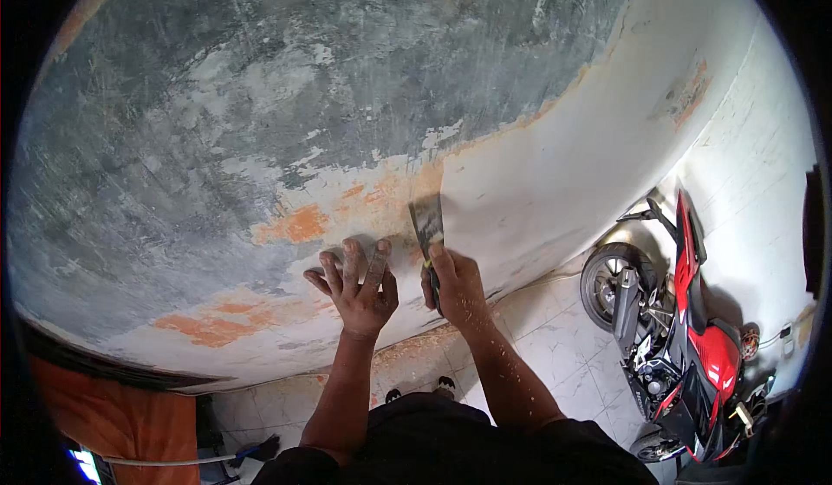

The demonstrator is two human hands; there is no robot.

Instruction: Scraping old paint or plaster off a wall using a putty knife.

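Observation:
My right hand (pixel 458 283) grips a putty knife (pixel 427 222) by its dark handle, which has a yellow-green accent. Its broad blade points up the wall and lies against the paint beside an edge of white coating. To the left, my left hand (pixel 364 293) rests on the wall with fingers spread, holding nothing. The wall (pixel 273 114) is bare grey over a large upper area, with scratched white remnants. Orange patches (pixel 296 223) show near my left hand. White paint (pixel 520 179) covers the wall to the right of the blade. Pale flakes speckle my right forearm.
A red and black motorcycle (pixel 689 342) stands on the right by the adjoining wall. Debris (pixel 416 355) lies along the wall's foot on the tiled floor (pixel 559 335). At lower left are an orange curtain (pixel 123 413), a broom (pixel 260 449) and a lit screen (pixel 84 465).

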